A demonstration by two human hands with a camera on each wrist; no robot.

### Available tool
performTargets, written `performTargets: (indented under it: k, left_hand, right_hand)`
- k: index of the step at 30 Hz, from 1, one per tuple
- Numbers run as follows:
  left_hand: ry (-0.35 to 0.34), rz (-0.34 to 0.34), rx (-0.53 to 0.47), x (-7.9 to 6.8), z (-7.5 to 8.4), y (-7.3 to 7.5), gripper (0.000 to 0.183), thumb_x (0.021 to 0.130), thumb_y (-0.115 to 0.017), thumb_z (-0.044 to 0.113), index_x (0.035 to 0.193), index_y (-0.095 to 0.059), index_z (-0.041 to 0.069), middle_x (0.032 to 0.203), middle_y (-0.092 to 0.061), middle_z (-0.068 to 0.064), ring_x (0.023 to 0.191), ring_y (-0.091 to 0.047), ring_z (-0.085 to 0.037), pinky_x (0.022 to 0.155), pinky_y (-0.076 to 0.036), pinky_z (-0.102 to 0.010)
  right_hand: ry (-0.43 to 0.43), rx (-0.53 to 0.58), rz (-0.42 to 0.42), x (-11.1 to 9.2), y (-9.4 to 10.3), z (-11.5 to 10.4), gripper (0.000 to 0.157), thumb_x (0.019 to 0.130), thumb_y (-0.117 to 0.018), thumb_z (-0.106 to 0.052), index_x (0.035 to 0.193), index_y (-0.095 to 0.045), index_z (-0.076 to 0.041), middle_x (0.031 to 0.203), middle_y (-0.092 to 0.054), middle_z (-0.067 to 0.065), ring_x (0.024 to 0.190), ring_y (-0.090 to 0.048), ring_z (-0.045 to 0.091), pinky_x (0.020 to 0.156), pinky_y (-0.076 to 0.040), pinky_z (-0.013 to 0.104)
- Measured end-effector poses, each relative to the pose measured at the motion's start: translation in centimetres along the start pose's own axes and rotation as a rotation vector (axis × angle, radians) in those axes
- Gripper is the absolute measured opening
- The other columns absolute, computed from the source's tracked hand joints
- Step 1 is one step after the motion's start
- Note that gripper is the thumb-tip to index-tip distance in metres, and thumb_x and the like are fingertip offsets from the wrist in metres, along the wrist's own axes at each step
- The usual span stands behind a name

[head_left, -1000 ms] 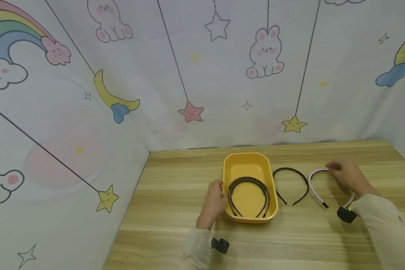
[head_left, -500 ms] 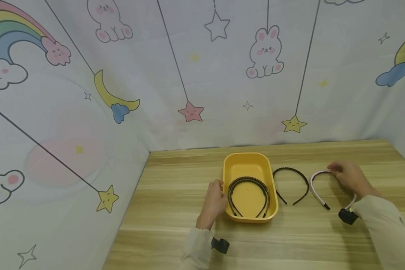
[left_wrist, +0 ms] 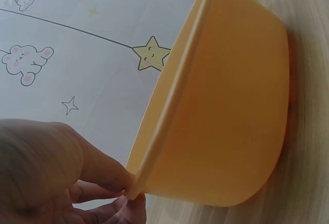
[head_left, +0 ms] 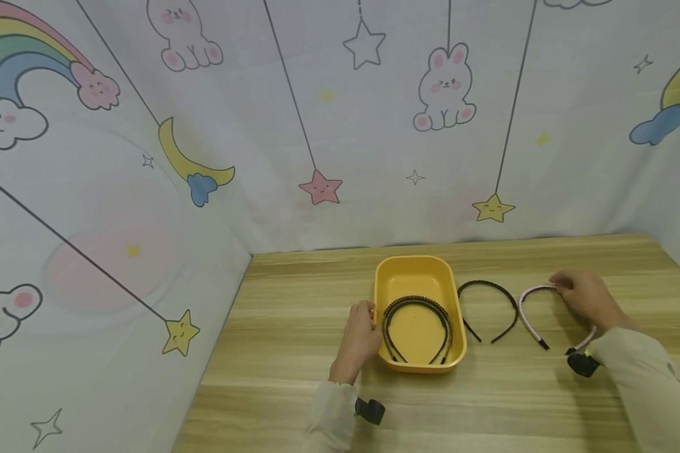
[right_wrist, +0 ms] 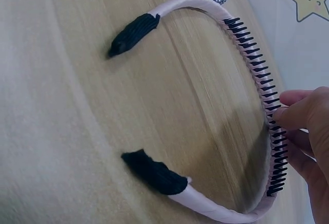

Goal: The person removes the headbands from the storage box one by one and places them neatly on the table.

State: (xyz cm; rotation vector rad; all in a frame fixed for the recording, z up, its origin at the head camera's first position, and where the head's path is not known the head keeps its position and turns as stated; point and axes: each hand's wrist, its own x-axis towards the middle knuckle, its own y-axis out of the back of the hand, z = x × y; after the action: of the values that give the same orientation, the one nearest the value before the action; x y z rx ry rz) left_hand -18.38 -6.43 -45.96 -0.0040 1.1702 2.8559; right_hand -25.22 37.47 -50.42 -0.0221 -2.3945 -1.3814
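My left hand (head_left: 357, 343) pinches the left rim of a yellow plastic basin (head_left: 425, 369); in the left wrist view, thumb and fingers (left_wrist: 100, 170) close on the rim's corner. Inside the basin lie dark headbands (head_left: 417, 301), nested together. To the right, my right hand (head_left: 589, 301) pinches a pale pink headband (head_left: 531, 329) at the top of its arch. The right wrist view shows its black comb teeth (right_wrist: 264, 82) beside the fingertips and black fabric sleeves (right_wrist: 157, 175) on both ends. In the head view, the headband's right arm is partly hidden behind the hand.
A black headband (head_left: 501, 289) lies on the wooden table (head_left: 294, 314) between the basin and the pink headband. White cloth walls (head_left: 374, 145) with printed rabbits and stars stand behind and to the left. A small black device (head_left: 370, 411) is strapped at each wrist.
The right hand and pink headband have shifted only slightly, first right and then a little back left. Its right end now shows more beside the wrist. The left hand and basin stay put.
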Motion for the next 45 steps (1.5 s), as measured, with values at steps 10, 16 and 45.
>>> performTargets:
  k: [10,16,45]
  left_hand:
    - [0.003,-0.008,-0.008,-0.1,0.2,0.0,0.038,0.085,-0.052,-0.003,0.123,-0.047,-0.001,0.103,-0.049,-0.008,0.09,-0.049,-0.02,0.074,-0.045,-0.033]
    - [0.009,-0.011,-0.015,-0.2,0.3,0.1,0.037,0.086,-0.053,-0.002,0.123,-0.047,-0.001,0.104,-0.048,-0.009,0.09,-0.049,-0.02,0.074,-0.045,-0.033]
    - [0.01,-0.004,-0.025,-0.1,0.3,0.1,0.036,0.087,-0.054,0.0,0.122,-0.047,-0.001,0.104,-0.049,-0.01,0.092,-0.049,-0.021,0.076,-0.045,-0.034]
  right_hand:
    - [-0.036,-0.001,-0.047,0.1,0.1,0.0,0.017,0.081,-0.056,0.005,0.096,-0.061,0.012,0.086,-0.063,0.025,0.081,-0.058,0.042,0.071,-0.044,0.052]
    - [-0.077,0.032,-0.098,0.9,0.5,-1.2,0.028,0.088,-0.053,-0.001,0.111,-0.054,0.014,0.104,-0.057,0.034,0.094,-0.053,0.049,0.078,-0.04,0.057]
    - [0.015,0.099,-0.088,5.4,-1.0,-11.9,0.032,0.091,-0.054,-0.009,0.119,-0.055,0.006,0.115,-0.057,0.027,0.103,-0.053,0.043,0.085,-0.041,0.055]
